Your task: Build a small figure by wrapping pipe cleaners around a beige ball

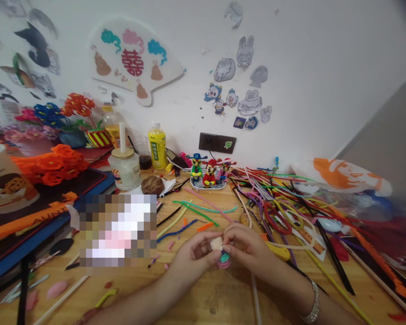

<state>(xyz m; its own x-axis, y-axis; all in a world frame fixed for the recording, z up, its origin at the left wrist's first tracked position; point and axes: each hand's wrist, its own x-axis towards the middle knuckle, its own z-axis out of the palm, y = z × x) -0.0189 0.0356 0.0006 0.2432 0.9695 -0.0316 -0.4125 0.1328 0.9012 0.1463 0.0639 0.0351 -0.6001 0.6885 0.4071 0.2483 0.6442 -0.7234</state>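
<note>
Between both hands, above the wooden table, is a small figure of wound pipe cleaner [224, 260], cream at the top with teal and pink bands below. My left hand [198, 253] pinches it from the left, thumb and fingers around the cream part. From the right, my right hand [245, 248] closes its thumb and fingertips on it near the cream and teal bands. The fingers partly cover the figure, so its full shape is hidden. Beyond the hands sit three finished-looking pipe cleaner figures [209, 175] on a small tray.
Loose pipe cleaners [277, 212] are heaped on the right. A glass jar with a straw [124, 169], a yellow bottle [157, 144] and a brown cookie-like lump [152, 185] stand at the back left. Orange pipe cleaner flowers [59, 164] and a large cup [6, 180] are farther left.
</note>
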